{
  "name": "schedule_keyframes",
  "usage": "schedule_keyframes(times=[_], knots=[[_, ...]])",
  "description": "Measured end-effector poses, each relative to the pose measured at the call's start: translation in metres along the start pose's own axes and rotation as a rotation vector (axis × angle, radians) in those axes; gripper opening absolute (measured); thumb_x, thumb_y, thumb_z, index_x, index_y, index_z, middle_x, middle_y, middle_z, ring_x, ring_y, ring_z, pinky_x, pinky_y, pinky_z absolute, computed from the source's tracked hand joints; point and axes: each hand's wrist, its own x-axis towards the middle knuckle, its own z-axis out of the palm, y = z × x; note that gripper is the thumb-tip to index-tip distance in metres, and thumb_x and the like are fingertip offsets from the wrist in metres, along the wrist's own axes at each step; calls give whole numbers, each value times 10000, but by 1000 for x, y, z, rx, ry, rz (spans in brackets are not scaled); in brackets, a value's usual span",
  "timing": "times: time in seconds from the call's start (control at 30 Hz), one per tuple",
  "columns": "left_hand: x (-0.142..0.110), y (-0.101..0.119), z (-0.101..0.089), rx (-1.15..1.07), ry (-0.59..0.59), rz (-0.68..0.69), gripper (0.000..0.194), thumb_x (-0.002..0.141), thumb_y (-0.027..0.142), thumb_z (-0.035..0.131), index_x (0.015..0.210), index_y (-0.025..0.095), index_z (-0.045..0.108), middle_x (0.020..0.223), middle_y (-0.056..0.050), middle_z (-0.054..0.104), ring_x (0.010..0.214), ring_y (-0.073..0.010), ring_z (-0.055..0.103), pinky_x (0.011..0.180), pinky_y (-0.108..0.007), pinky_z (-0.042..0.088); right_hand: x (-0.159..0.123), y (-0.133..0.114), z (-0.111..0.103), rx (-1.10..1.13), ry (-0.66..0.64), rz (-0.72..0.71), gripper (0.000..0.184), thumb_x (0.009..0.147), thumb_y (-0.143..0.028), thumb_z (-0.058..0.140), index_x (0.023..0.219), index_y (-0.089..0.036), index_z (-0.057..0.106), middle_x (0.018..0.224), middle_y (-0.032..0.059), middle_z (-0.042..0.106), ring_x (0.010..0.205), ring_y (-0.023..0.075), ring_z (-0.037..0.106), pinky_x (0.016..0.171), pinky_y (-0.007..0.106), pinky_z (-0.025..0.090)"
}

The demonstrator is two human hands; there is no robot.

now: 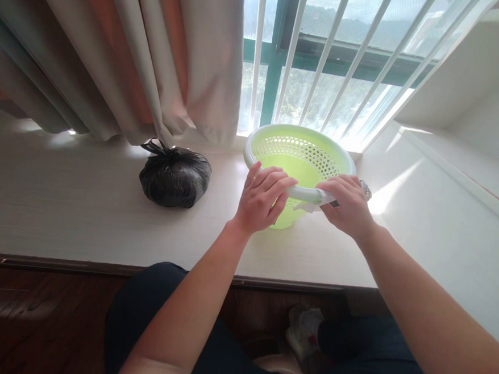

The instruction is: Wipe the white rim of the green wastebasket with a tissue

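Observation:
A light green plastic basket (289, 170) with a perforated wall stands on the white ledge by the window. My left hand (262, 198) is closed over the left front of its pale rim, fingers laid across the edge. At the front right of the rim, my right hand (347, 206) pinches a white tissue (326, 196) against it. A loose end of the tissue hangs below the rim. Just beyond the right knuckles shows a small crumpled grey bit (366, 189), whose kind I cannot make out. The fingertips of my right hand are partly hidden.
A knotted black plastic bag (175, 178) sits left of the basket on the ledge (84, 204). Long curtains (151, 63) hang behind it. White window bars (329, 50) rise behind the basket, and a white wall (473, 91) stands right. My legs are below the ledge's front edge.

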Motion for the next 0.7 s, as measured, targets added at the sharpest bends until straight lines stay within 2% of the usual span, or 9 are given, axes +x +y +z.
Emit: schedule_keyframes(times=[0.23,0.7], knots=[[-1,-1,1,21,-39,-24,319,1077,237,433,1277,244,681,1223,-35,762,1314,-200,635,1362,-436,200,0,3,0,3,2,-17,181,919,-128,687,1032,-252,619,853,12,710,802,236,657,769,383,442],[0,-2,1,11,-17,-2,309,1074,227,449,1285,239,674,1222,-31,764,1316,-192,633,1356,-433,211,-1,6,-2,-4,-4,-33,201,921,-128,685,1044,-260,599,854,8,707,812,234,652,778,383,452]])
